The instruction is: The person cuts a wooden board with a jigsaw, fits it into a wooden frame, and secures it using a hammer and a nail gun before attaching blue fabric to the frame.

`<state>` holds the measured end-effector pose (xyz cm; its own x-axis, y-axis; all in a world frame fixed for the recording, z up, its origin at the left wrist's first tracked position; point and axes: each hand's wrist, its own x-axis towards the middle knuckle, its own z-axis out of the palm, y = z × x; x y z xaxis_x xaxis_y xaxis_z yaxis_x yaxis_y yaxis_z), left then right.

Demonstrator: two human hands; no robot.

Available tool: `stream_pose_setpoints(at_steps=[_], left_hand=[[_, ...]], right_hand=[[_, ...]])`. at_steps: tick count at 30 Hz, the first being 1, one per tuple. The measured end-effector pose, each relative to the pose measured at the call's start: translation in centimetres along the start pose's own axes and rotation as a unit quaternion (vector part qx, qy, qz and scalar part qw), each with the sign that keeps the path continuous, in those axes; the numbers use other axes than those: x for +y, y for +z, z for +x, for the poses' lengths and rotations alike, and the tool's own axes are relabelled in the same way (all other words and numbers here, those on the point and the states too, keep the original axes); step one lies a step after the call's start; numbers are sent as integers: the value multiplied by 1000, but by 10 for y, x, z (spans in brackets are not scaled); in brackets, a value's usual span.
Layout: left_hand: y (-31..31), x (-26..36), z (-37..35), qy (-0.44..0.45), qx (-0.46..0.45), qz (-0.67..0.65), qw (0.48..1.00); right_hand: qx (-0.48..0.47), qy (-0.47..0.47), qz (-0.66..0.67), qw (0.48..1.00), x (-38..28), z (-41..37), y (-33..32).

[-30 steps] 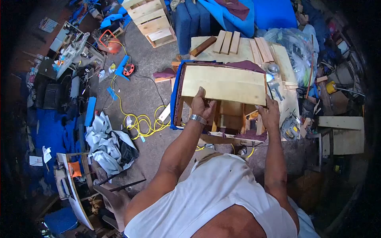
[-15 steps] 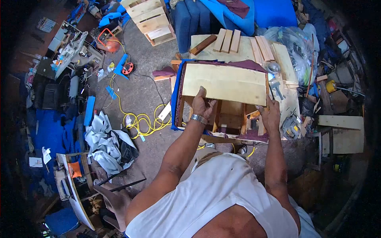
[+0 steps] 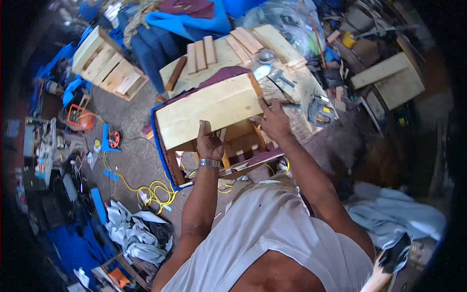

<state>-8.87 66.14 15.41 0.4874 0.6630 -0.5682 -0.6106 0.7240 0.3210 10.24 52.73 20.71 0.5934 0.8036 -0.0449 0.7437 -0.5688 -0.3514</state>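
A pale plywood panel [image 3: 209, 108] lies over the upper part of an open wooden frame [image 3: 242, 143] edged with purple and blue fabric. My left hand [image 3: 209, 145] grips the panel's near edge, thumb on top and the other fingers hidden beneath. At the panel's right near corner, my right hand [image 3: 275, 120] is closed on the edge, its thumb at the near side. Below the panel, the frame's inner slats and hollow compartments show.
Behind the frame, a work board [image 3: 228, 46] carries several wood strips [image 3: 200, 54], a hammer [image 3: 282, 78] and a yellow-grey power tool [image 3: 321, 113]. A yellow cord [image 3: 158, 192] coils on the floor at left. Another wooden frame [image 3: 108, 68] stands at the back left.
The view has swung to the right, so the frame and panel appear farther left and tilted, right end higher. Both hands keep hold of the panel at about the same places.
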Motion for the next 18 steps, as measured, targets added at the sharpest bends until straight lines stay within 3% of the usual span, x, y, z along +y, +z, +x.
stream_pose_setpoints(at_steps=[3,6,8,11,13,17,18], left_hand=[[-19,-13,29,0,-74,59,996],[4,-19,9,46,-30,101,993],[12,-20,5,60,6,99,993],[24,-27,3,130,81,116,981],[24,-25,0,146,46,172,973],[55,-41,-2,196,178,159,951],[47,-39,2,197,162,157,954]], right_hand=[[81,-41,65,994,8,-6,-1],[95,-33,313,944,56,0,23],[75,49,306,948,100,0,38],[33,123,169,977,198,2,103],[-25,167,108,980,236,19,123],[-113,126,-6,986,286,79,166],[-138,125,-32,982,296,95,178]])
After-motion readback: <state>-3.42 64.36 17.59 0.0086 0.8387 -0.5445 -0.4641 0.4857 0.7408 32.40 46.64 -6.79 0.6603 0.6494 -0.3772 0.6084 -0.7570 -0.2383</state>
